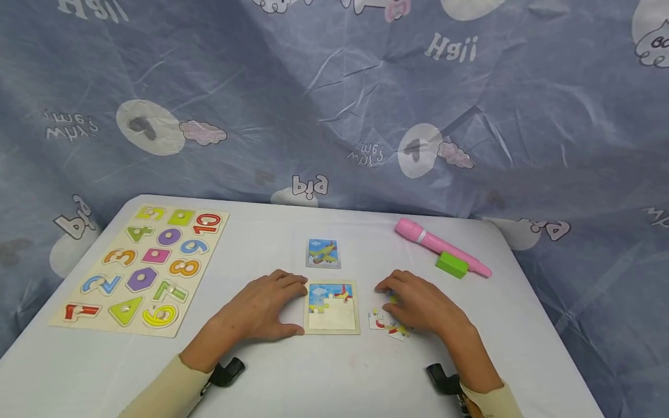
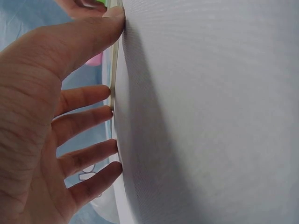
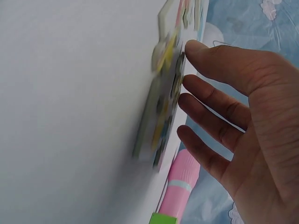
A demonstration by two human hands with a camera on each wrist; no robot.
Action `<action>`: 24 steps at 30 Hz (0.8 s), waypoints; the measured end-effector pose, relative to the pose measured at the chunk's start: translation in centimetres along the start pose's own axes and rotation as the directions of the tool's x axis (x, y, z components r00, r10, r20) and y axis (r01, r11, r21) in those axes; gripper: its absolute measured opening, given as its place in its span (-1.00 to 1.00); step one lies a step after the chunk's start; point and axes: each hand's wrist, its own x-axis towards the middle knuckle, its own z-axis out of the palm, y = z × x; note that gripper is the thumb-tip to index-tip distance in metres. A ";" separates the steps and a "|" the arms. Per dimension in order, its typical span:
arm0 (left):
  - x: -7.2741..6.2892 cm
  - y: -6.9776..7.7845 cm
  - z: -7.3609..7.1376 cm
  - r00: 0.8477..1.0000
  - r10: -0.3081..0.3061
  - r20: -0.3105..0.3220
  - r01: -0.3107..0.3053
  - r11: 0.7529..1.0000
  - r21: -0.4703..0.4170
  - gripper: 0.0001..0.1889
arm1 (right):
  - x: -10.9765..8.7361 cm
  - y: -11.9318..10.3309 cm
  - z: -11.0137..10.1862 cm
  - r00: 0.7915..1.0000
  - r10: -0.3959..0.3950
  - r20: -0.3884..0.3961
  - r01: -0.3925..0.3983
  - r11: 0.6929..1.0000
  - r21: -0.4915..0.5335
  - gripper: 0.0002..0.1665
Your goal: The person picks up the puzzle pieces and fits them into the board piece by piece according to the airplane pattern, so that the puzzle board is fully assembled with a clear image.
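A small wooden puzzle tray (image 1: 337, 320) lies in the middle of the table. Sky and airplane-tail pieces fill its top and upper left; bare wood shows in the rest. My left hand (image 1: 261, 306) rests at the tray's left edge, thumb and fingers spread along it; in the left wrist view the thumb tip (image 2: 116, 21) touches the rim. To the right, my right hand (image 1: 424, 305) hovers over a cluster of loose puzzle pieces (image 1: 377, 320), partly hiding them. In the right wrist view the pieces (image 3: 152, 123) look blurred beside the fingertips, with no grip visible.
Behind the tray lies an airplane picture card (image 1: 323, 253). A large number-and-shape board (image 1: 195, 273) covers the table's left side. At the back right, a pink pen-shaped object (image 1: 444, 245) lies against a green block (image 1: 452, 265). A patterned cloth (image 1: 334, 116) hangs behind the table.
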 end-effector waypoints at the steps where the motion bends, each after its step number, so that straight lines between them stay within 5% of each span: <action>1: 0.0 0.0 0.0 1.000 0.001 -0.001 -0.001 1.000 0.001 -0.28 | -0.1 0.1 -0.1 1.000 0.004 -0.001 -0.004 1.000 -0.001 -0.59; 24: 0.0 0.1 0.1 1.000 0.003 0.001 -0.003 1.000 -0.003 -0.29 | -1.6 1.8 0.0 0.999 0.001 -0.037 -0.001 1.000 0.017 -0.57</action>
